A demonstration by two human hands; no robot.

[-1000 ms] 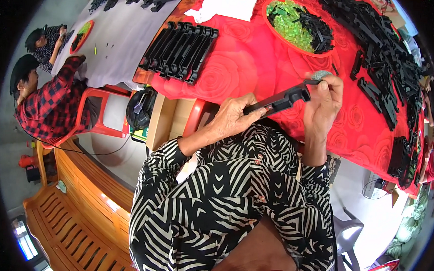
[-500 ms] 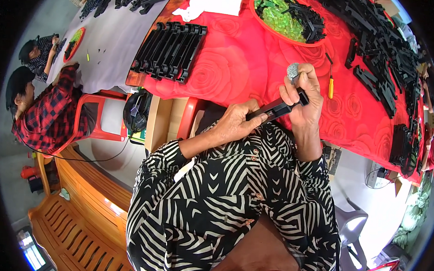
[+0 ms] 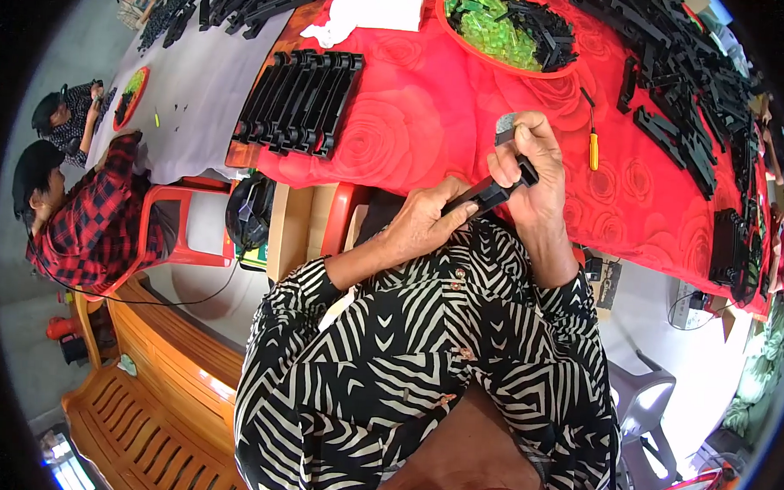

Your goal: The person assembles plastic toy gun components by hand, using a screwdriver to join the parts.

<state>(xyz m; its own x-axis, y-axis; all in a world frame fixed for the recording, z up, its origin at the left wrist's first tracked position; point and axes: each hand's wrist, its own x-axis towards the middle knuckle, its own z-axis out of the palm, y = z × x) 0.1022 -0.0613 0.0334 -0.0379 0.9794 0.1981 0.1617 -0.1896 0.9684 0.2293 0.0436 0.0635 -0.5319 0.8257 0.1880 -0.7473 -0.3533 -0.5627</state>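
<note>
My left hand grips the near end of a long black plastic part held above my lap at the table's edge. My right hand closes around the part's far end and also pinches a small grey piece at its fingertips. Both forearms wear black-and-white zebra-striped sleeves. The middle of the part is partly hidden by my fingers.
The red rose-patterned tablecloth carries a row of black parts, a red bowl of green and black pieces, a yellow-handled screwdriver, and a heap of black parts. A person in red plaid sits left; a wooden bench is below.
Both hands with the black part have drawn back from the table toward my body. My right hand has shifted along the part's far end, fingers now curled over the grey piece.
</note>
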